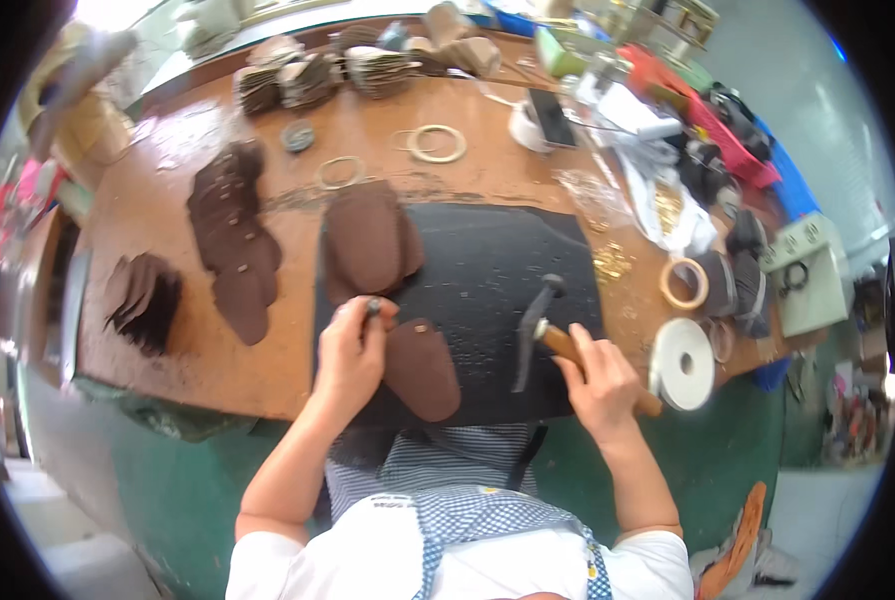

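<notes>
Cluttered workshop; brown table [167, 350] carries a black mat [487, 260]. Left hand [350, 355]: fingers closed round a small dark punch [372, 308], set upright at the top edge of a brown leather piece [422, 368] lying on the mat. Right hand [600, 385]: fingers wrapped on a hammer [539, 325], head low. Judged progress: partway, with a stack of brown pieces [367, 240] just behind and more pieces [232, 240] to the left.

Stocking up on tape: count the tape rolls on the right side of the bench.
2: a large white roll at the bench edge beside the right hand, and a smaller tan roll just behind it. Clutter may hide others.
</notes>
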The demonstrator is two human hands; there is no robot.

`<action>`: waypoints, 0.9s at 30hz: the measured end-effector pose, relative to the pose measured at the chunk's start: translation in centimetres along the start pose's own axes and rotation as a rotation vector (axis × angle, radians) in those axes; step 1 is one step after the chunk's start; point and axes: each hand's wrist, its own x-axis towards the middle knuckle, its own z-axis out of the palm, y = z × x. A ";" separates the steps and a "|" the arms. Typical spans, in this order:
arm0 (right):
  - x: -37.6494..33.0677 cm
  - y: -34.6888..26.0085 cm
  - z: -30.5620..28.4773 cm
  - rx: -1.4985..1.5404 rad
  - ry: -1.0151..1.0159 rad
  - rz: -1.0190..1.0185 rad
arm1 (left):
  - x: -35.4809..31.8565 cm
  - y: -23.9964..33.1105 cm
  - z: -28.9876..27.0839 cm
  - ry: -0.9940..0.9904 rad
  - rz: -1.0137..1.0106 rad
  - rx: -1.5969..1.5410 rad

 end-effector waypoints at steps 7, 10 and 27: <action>2.5 6.6 1.0 0.274 0.022 0.367 | -1.5 1.5 -0.8 -0.176 -0.097 0.431; 3.9 12.1 3.8 0.349 0.018 0.442 | -1.3 0.0 -0.6 -0.200 -0.087 0.331; 6.5 13.9 5.7 0.093 -0.160 0.299 | 8.7 -0.7 -10.4 0.344 -0.116 0.336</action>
